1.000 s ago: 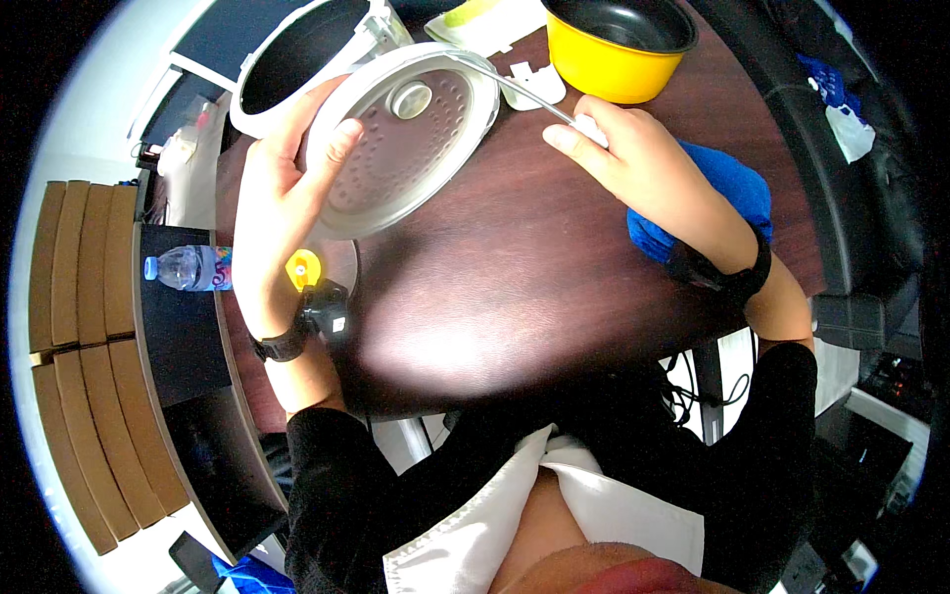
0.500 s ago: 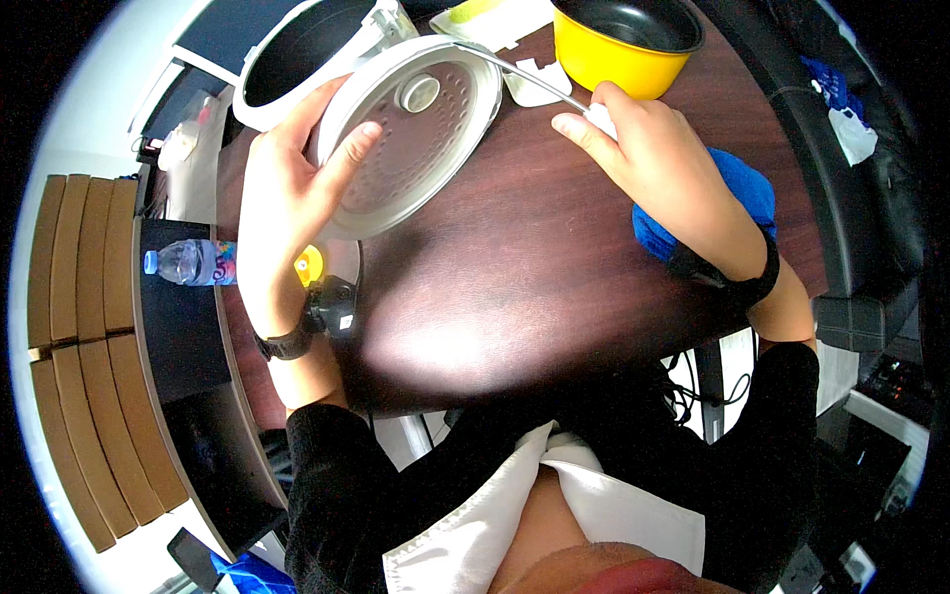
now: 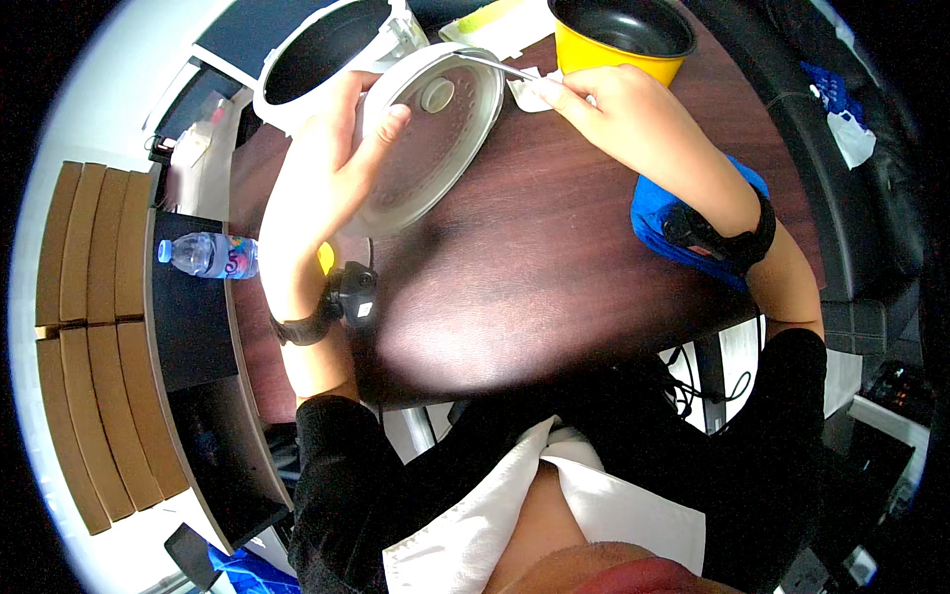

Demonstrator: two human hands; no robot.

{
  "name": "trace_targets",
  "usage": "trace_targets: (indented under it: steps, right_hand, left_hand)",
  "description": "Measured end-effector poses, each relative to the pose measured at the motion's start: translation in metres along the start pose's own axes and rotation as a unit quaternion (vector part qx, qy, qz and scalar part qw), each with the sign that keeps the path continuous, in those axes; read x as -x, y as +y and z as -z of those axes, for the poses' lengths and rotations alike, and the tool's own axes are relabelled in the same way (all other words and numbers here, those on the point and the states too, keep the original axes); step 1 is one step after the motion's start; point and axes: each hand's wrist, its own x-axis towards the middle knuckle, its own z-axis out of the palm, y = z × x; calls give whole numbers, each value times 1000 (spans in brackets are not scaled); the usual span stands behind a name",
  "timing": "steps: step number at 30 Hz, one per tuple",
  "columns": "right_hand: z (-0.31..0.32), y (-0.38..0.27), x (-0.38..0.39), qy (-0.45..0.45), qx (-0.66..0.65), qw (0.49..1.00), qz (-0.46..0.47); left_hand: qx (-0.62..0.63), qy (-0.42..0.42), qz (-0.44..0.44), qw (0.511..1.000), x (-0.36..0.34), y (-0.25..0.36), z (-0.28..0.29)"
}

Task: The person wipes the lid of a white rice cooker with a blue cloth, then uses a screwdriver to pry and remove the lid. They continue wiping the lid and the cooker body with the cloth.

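My left hand [image 3: 341,168] grips the left edge of a round, translucent steamer tray [image 3: 475,129], thumb on its face and fingers behind. The tray is tilted up, with a thick pale rim, rows of small dots and a short white ring. My right hand [image 3: 633,109] is closed on a thin metal-shafted tool [image 3: 515,70] like a screwdriver; its pale handle is mostly hidden by my fingers. The shaft's far end meets the tray's upper right rim. Just behind the tray stands a white cooker body [image 3: 282,109] with a dark inside.
A yellow pot [image 3: 614,54] with a black inside stands at the far right, near white pieces [image 3: 529,97]. A blue cloth [image 3: 648,223] lies under my right wrist. At left are a water bottle [image 3: 213,255] and brown boxes [image 3: 94,416]. Both wrists wear black bands.
My left hand and the tray have shifted slightly right. My right hand has moved left and up, nearer the rim, so less of the shaft shows.
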Motion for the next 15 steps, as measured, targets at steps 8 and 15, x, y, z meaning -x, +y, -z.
trace_targets:
  steps: [8, 15]
  right_hand:
    - [-6, 3, -10, -50, -78, 996, -8]
    - [-13, 16, -27, -93, -98, 989, -57]
  left_hand:
    - [-63, -37, 53, 996, -11, -5, -3]
    - [-119, 19, -5, 993, -15, -6, -10]
